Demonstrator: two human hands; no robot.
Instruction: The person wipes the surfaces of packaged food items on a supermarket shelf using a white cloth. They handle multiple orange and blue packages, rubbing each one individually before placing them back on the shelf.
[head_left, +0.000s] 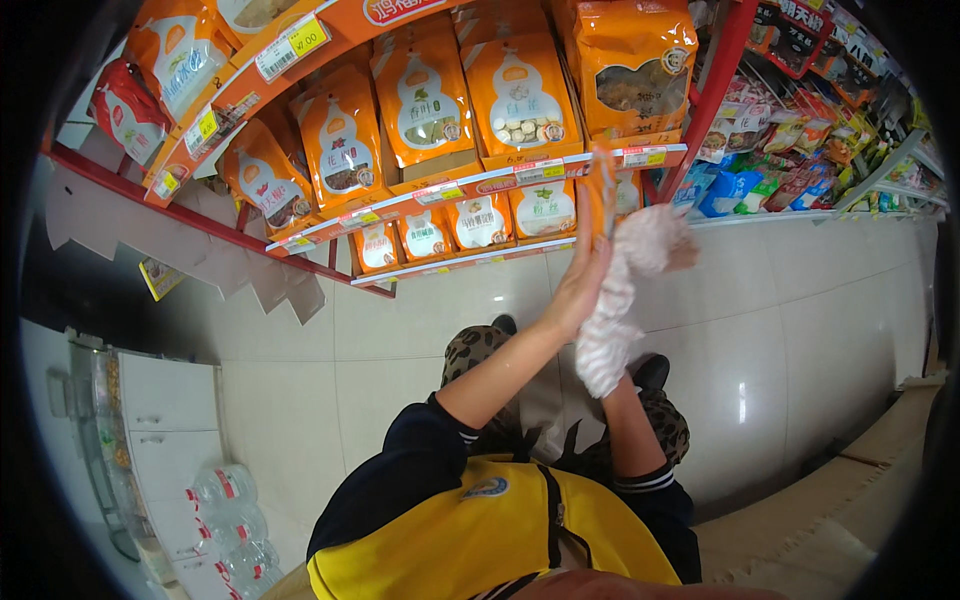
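Observation:
My left hand (583, 283) grips an orange packet (598, 191) seen edge-on and blurred, in front of the shelf's lower right part. Against the packet's right side is a white striped cloth (611, 322), with my right hand (679, 244) on it; the cloth covers most of that hand and hangs down over the wrist. Just behind stands the shelf edge (487, 182) with price tags. Orange seasoning packets (424, 97) stand in rows on the shelf, and a larger orange bag (637, 82) stands at its right end.
A red shelf post (709, 97) rises at the right, with many small bagged goods (772, 180) beyond it. White cabinets (169, 397) and large clear plastic bottles (232, 517) are at the lower left. Cardboard boxes (817, 510) lie at the lower right. My feet are on the tiled floor (397, 405).

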